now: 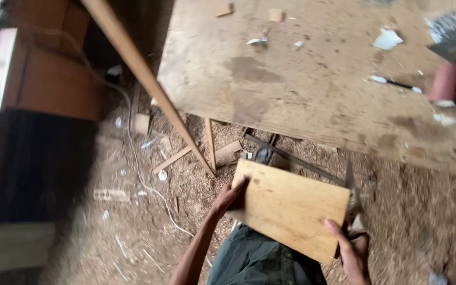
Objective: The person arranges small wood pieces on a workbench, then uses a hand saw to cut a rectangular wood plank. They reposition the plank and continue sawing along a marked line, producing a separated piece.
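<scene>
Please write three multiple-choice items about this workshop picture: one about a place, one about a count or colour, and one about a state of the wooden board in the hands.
1. Where does the pen lie?
A. On the workbench
B. On the sawdust floor
C. On the board

2. How many hands hold the wooden board?
A. None
B. One
C. Two

3. In what state is the wooden board?
A. Flat on the floor
B. Lifted in the air, below the bench edge
C. Leaning against the wall

Answers:
1. A, since the pen rests on the worn top, near its right side.
2. C, since the left hand grips the left edge and the right hand grips the lower right corner.
3. B, since the board is held clear of the sawdust floor, above the person's lap.
</scene>
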